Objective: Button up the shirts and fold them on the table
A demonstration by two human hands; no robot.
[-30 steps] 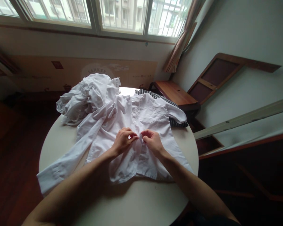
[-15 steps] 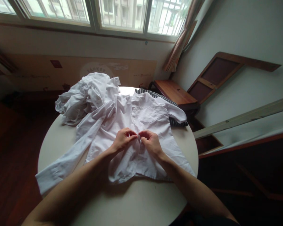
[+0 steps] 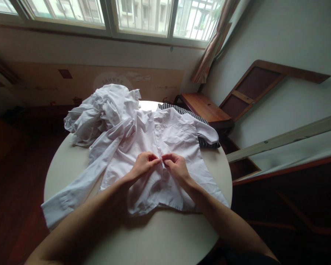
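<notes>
A white shirt (image 3: 179,136) lies spread on the round table (image 3: 160,235), its front facing up. One long sleeve (image 3: 71,191) stretches toward the near left edge; the other is folded over at the far right. At the middle of the shirt front, my left hand (image 3: 145,163) pinches the cloth along the button edge. My right hand (image 3: 176,165) pinches the same edge from the other side, and the fingertips of both hands nearly meet. Any button between them is too small to make out.
A crumpled heap of white cloth (image 3: 99,110) sits at the table's far left. Dark striped fabric (image 3: 209,143) lies partly under the shirt at the far right. A wooden chair (image 3: 205,106) stands beyond the table, below the window and curtain (image 3: 206,62).
Both hands stay at the same spot on the shirt edge. My left fingers have closed together slightly, and the bit of cloth between the fingertips has shifted.
</notes>
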